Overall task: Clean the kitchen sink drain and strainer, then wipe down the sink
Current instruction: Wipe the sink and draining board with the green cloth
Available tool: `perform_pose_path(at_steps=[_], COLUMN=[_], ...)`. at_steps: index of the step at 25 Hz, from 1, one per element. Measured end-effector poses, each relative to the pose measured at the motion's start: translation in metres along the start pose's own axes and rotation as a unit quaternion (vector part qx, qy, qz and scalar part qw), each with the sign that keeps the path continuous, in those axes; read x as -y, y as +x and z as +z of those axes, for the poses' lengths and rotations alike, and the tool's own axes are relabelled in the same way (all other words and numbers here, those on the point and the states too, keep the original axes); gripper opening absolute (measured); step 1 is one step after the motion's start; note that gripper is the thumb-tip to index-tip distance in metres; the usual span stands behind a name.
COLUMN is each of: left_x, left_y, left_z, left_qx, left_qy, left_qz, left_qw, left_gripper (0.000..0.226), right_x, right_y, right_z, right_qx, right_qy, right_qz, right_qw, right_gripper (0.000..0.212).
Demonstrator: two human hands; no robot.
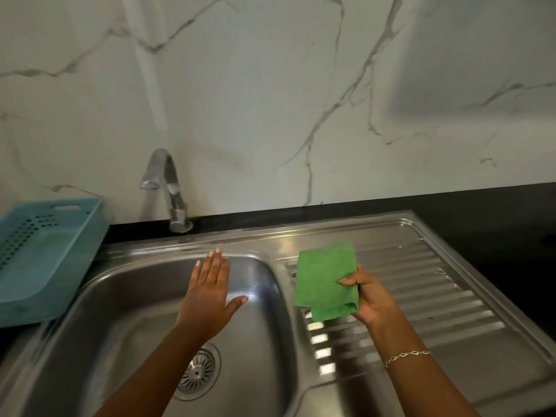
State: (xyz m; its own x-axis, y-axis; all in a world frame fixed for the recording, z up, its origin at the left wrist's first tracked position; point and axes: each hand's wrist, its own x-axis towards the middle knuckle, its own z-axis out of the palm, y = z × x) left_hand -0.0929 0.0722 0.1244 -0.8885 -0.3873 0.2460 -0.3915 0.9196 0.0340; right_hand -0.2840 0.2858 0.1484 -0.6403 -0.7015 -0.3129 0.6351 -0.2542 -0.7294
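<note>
Far left of the L hand sits a blue basket (45,260) w/ lots of small holes. A shiny tap (168,188) stands behind the L hand, by the white wall (270,85) w/ grey lines. The sink (120,296) is a big metal bowl. The L hand (210,293) is over it, flat & open, fingers straight, holding nothing. Can't tell if it touches the metal. The strainer (197,370) sits in the drain hole at the bottom, under the L arm, nearer the person than the hand. Next is a folded green cloth (325,281), btw the 2 hands. The R hand (371,299) grips its right edge, thumb on top, fingers under. Both are over the ridged draining part (436,284). A thin bracelet (407,355) is on the R wrist. The black counter (496,212) is past the R hand
</note>
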Motion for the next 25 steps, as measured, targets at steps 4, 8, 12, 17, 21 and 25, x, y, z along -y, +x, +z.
perform_pose_path(at_steps=[4,8,12,17,21,25], left_x=[-0.035,-0.051,-0.060,-0.063,-0.061,-0.067], left_y=[0.027,0.041,0.053,0.061,0.062,0.065], left_z=[0.018,0.034,0.048,0.056,0.061,0.070], left_qx=[-0.008,0.002,0.011,0.002,0.014,0.022], left_qy=[-0.021,-0.030,-0.025,-0.008,0.013,0.018], left_qz=[0.020,0.023,0.019,0.010,-0.001,0.005], left_qw=[1.000,0.999,0.999,1.000,1.000,1.000], left_gripper=[0.080,0.084,0.080,0.079,0.079,0.079], right_x=[0.069,0.144,0.170,0.119,0.120,0.119], right_y=[-0.006,0.018,0.073,0.100,0.103,0.107], right_z=[-0.062,-0.110,-0.128,-0.145,-0.173,-0.195], right_qx=[-0.070,-0.207,-0.280,-0.213,-0.154,-0.112], right_qy=[-0.082,-0.302,-0.630,-0.804,-0.850,-0.856], right_qz=[-0.007,-0.054,-0.040,0.066,-0.041,-0.060], right_qw=[0.994,0.929,0.724,0.552,0.501,0.501], right_gripper=[0.087,0.050,0.040,0.059,0.053,0.057])
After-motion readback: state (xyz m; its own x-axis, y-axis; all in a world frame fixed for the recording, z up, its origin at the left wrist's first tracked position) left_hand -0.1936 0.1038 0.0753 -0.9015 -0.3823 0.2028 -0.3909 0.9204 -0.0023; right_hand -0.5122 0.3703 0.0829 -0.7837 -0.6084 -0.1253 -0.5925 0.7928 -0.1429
